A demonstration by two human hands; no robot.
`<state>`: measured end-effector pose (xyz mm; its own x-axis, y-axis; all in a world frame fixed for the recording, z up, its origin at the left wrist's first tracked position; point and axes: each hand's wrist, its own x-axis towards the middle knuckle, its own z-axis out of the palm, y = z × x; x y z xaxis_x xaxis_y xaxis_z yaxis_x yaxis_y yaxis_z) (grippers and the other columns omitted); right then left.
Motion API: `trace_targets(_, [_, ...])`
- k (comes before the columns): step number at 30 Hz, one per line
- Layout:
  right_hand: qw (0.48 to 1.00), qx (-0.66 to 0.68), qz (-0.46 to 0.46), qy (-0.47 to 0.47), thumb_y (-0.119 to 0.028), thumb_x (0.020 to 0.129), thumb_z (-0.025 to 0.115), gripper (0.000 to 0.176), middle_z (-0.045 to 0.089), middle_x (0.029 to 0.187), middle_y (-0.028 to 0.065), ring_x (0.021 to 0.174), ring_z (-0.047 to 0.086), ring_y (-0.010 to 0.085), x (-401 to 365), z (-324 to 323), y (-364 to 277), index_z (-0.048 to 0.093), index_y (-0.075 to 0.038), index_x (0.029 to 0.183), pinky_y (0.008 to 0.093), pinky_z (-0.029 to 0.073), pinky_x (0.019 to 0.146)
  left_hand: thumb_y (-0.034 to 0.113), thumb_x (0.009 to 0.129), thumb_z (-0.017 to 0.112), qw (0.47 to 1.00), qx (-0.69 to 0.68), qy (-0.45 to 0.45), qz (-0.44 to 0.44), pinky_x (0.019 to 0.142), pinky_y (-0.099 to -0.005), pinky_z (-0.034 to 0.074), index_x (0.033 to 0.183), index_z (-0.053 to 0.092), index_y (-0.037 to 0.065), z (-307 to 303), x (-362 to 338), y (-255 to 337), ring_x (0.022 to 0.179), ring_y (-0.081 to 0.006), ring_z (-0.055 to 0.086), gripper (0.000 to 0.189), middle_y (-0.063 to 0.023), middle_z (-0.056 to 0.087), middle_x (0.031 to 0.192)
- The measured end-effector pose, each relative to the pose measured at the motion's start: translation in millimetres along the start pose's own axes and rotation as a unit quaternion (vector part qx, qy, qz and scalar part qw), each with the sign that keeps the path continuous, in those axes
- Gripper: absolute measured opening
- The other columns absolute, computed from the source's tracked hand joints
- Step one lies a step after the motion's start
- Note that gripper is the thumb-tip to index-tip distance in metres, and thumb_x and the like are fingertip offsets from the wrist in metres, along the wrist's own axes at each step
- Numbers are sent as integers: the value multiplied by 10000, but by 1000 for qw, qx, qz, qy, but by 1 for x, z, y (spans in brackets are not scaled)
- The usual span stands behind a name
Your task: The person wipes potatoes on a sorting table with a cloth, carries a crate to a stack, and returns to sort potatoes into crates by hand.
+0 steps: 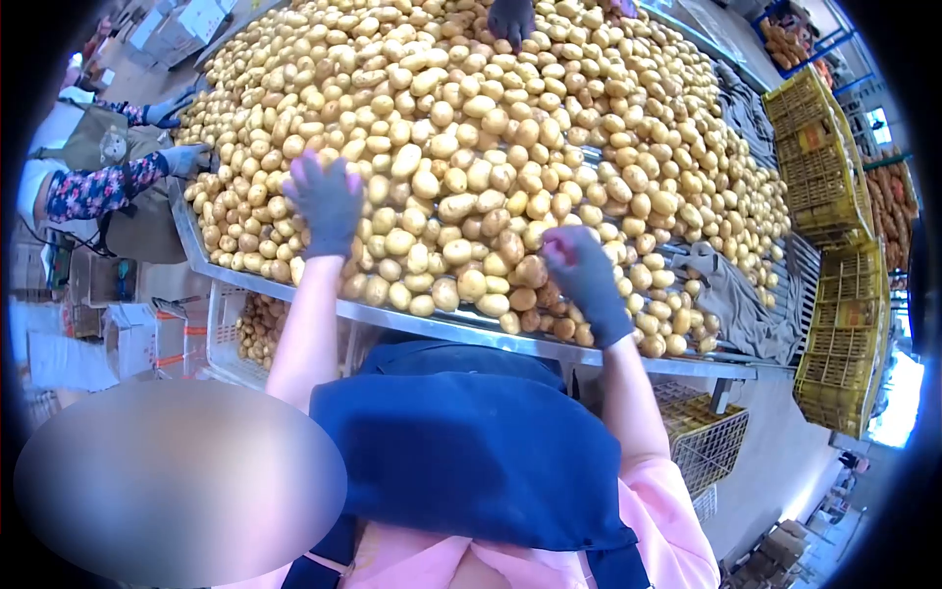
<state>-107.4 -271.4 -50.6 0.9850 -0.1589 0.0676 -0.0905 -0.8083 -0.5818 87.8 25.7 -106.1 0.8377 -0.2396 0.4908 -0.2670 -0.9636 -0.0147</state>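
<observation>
Many yellow potatoes (456, 182) cover a wide sorting table with a metal edge (471, 332). My left hand (329, 204), in a dark grey glove with purple fingertips, lies on the potatoes at the left with its fingers spread. Nothing shows in its grasp. Nearer the front edge at centre right, my right hand (584, 275) wears a matching glove. Its fingers are bent together among the potatoes, beside a larger brownish potato (531, 272). Whatever those fingers hold, if anything, is hidden.
A co-worker's gloved hands (186, 160) touch the pile's left side; another gloved hand (511, 22) reaches in at the top. Yellow crates (839, 324) stand at the right. Grey cloth (731, 299) lies on the table's right part. A white crate (225, 329) sits below the left edge.
</observation>
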Motion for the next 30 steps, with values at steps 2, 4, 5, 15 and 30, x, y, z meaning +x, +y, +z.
trace_targets(2, [997,-68,-14,-44,-188,814,581,286,548,911,79,790,556,252,-5,14,-36,555,-111,1088,381,473,672,181,800,589,958,-253,109,84,884,-455,409,1094,582,85,-22,16,37,1072,-338,488,310,-186,518,1164])
trace_targets(4, [972,-227,-61,-18,-156,793,588,299,570,887,91,805,580,273,11,47,-31,541,-98,1083,399,492,631,81,775,567,857,-478,-65,182,791,-360,471,1078,595,102,-39,-5,82,896,-290,591,305,-122,612,991])
trace_targets(5, [977,-204,-11,-59,-148,785,588,286,587,874,101,804,591,282,22,50,-33,543,-90,1062,408,493,630,85,768,554,826,-509,-83,229,745,-382,483,1072,598,129,-52,-14,109,843,-271,613,311,-96,636,951])
trace_targets(15, [986,63,69,-138,-140,759,626,411,620,1027,120,904,616,246,27,36,5,540,-82,1157,352,494,762,190,849,550,809,-531,-240,83,789,-400,482,1156,509,68,-46,-38,144,904,-256,602,332,-153,559,1059])
trace_targets(30, [997,-32,-43,-51,-149,875,510,225,628,975,94,886,606,286,43,31,-32,607,-138,1077,363,495,740,416,898,466,195,-797,-32,-571,925,-412,446,1222,450,51,-129,-147,-95,1115,-246,476,488,-131,478,1195])
